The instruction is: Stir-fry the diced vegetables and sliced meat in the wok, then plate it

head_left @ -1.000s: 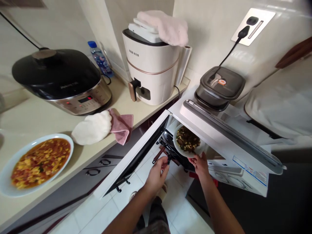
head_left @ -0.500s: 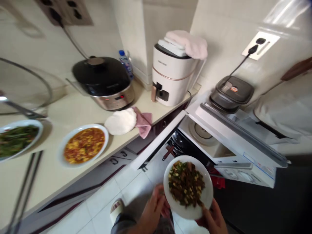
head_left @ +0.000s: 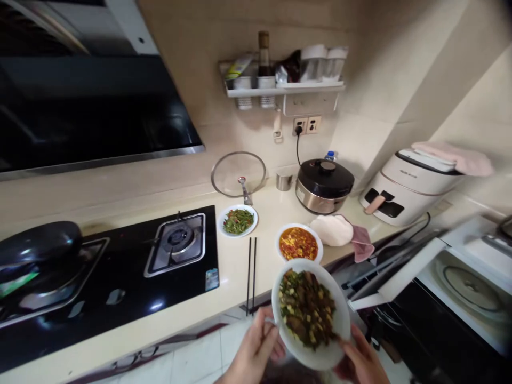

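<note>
A white plate (head_left: 306, 358) heaped with a dark, chopped stir-fry (head_left: 308, 309) is held low in front of me, its front tilted slightly down. My left hand (head_left: 256, 344) grips its left rim, fingers partly hidden beneath. On the lower right, my right hand (head_left: 362, 356) has its thumb over the rim and the other fingers underneath. Just beyond the plate, on the counter, stands a bowl of red and yellow stew (head_left: 298, 244). Farther back and left is a plate of green vegetables (head_left: 238, 221). A pair of black chopsticks (head_left: 252, 274) lies between it and the counter's front edge.
A gas hob (head_left: 180, 240) with a black wok (head_left: 36, 250) fills the left. Along the wall are a glass lid (head_left: 239, 173), a metal cup (head_left: 284, 182), an electric cooker (head_left: 324, 184) and an air fryer (head_left: 412, 186). A white mitt (head_left: 333, 230) lies nearby. At right, a microwave (head_left: 472, 282) stands open.
The view has swung left, from the microwave to the counter and hob. The plate, still in both hands, is now close in front of the stew bowl.
</note>
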Motion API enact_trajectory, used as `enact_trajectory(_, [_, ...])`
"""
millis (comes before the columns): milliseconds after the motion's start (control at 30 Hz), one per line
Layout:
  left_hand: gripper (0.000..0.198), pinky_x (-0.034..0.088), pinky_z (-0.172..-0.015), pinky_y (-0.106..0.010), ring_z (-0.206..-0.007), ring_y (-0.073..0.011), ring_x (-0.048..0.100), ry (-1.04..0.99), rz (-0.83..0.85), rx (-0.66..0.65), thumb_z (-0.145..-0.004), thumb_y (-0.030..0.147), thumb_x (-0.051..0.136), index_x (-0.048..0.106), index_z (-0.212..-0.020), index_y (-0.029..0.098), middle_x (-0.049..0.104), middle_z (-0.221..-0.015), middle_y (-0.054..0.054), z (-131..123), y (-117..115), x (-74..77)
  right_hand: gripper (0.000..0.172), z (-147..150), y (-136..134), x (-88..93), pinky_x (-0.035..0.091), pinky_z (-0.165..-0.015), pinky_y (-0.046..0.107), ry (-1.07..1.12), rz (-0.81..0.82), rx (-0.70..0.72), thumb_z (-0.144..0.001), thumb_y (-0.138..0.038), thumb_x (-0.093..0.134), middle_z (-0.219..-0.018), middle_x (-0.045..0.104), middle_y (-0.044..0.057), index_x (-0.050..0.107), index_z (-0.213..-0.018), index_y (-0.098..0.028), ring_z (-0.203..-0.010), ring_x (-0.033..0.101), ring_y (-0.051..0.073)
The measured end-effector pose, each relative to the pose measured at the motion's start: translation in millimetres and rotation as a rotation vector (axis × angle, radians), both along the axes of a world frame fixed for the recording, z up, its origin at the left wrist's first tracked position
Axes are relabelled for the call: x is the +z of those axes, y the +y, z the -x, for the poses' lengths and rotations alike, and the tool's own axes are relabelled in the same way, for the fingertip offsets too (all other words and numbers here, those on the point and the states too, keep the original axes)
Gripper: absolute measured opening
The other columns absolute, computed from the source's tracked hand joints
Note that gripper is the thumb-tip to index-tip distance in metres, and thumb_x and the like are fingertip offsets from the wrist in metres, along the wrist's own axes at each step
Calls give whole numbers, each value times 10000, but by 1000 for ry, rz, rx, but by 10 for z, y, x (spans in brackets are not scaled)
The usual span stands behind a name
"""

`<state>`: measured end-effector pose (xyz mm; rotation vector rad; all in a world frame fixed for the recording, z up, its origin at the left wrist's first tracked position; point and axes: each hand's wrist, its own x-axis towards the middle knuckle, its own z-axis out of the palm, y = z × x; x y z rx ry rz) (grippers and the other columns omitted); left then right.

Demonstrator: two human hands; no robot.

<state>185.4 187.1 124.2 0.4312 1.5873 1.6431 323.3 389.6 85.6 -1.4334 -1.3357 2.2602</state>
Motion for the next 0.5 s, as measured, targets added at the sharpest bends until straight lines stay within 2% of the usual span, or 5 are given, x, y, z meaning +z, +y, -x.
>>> enact_trajectory(100, [375, 446, -642, -274, -686, -146, 569, 240, 75, 54, -897, 480, 408, 390, -1143, 198, 568, -767, -9, 446, -155, -6, 594, 803, 67, 227, 456, -411, 234, 40, -67, 108, -567, -310, 699, -551, 622, -41, 486, -1111, -204, -426, 561, 144])
enact_trajectory(200, [269, 451, -673, -288, -710, -166, 577, 464, 328, 134, -889, 352, 410, 450, -1100, 191, 578, -793, -27, 794, -214, -201, 441, 1530, 279, 366, 445, -403, 213, 36, -201, 212, -616, -222, 597, -517, 598, -51, 500, -1046, -206, -415, 568, 138])
enact_trajectory(267, [260, 465, -760, -310, -843, -198, 610, 563, 530, 163, -874, 277, 409, 494, -1103, 187, 617, -927, -77, 968, -183, -364, 396, 1952, 462, 401, 454, -407, 214, 12, -268, 262, -640, -180, 551, -499, 589, -48, 507, -1032, -205, -411, 576, 142])
enact_trajectory(367, [400, 412, -946, -343, -1100, -245, 551, 701, 836, 116, -852, 204, 443, 483, -1244, 131, 582, -1179, -153, 1159, -6, -570, 389, 2515, 753, 354, 463, -413, 216, -18, -322, 281, -659, -143, 529, -499, 593, -40, 513, -1042, -205, -419, 591, 151])
enact_trajectory(500, [587, 444, -930, -356, -1143, -273, 512, 764, 1107, 46, -814, 182, 538, 386, -1375, 99, 523, -1281, -172, 1322, 354, -793, 398, 3176, 1092, 122, 455, -406, 203, -23, -375, 291, -684, -128, 536, -479, 575, -49, 518, -1076, -198, -413, 589, 146])
